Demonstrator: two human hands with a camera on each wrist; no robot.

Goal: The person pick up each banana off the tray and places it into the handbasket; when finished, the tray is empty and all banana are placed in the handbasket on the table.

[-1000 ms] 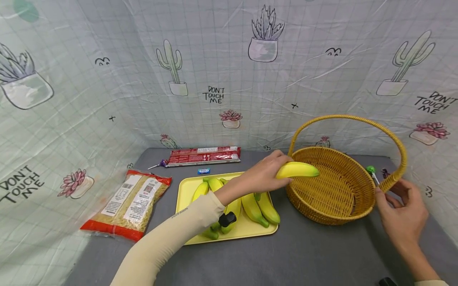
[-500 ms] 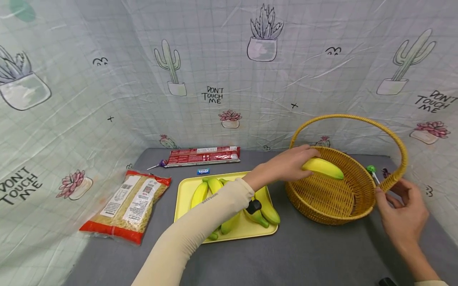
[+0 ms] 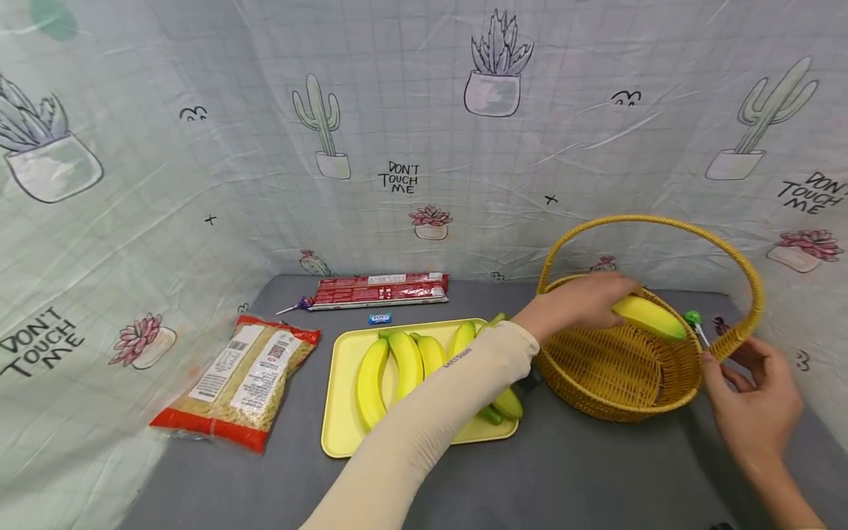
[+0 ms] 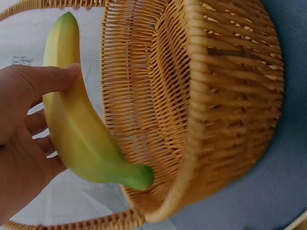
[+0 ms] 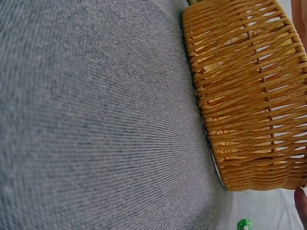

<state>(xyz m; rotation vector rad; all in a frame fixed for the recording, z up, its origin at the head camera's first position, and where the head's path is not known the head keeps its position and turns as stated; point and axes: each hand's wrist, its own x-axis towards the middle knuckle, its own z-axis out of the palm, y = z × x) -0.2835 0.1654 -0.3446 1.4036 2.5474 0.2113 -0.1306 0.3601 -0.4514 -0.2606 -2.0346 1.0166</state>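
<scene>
Backdrop: pale grid-patterned curtain (image 3: pixel 464 162) printed with potted cacti, succulents and "DON'T TOUCH ME", behind a dark grey tabletop (image 3: pixel 530 478). At right on the tabletop stood a round wicker basket (image 3: pixel 612 375) with an arched handle (image 3: pixel 652 219).

Left hand (image 3: pixel 589 300): grasped a single yellow banana (image 3: pixel 651 318) with green tips. Left wrist view showed the thumb on its near face and the fingers behind. Banana was held over the basket's opening; contact with the wicker could not be told.

Right hand (image 3: pixel 758 397): gripped the basket at the right foot of the handle, thumb on the near side.

Left of the basket, a yellow tray (image 3: pixel 344 390) held further bananas (image 3: pixel 371 383), partly hidden by the cream sleeve (image 3: pixel 424 442) of the left arm. Left of the tray: clear bag (image 3: pixel 248 383) with red ends, pale yellow contents. Behind the tray: small blue packet (image 3: pixel 380 319), red flat packages (image 3: pixel 380 291), purple-wrapped lollipop (image 3: pixel 305 302) touching or just beside them. Green-topped lollipop (image 3: pixel 693 317) lay beyond the basket's right rim.
</scene>
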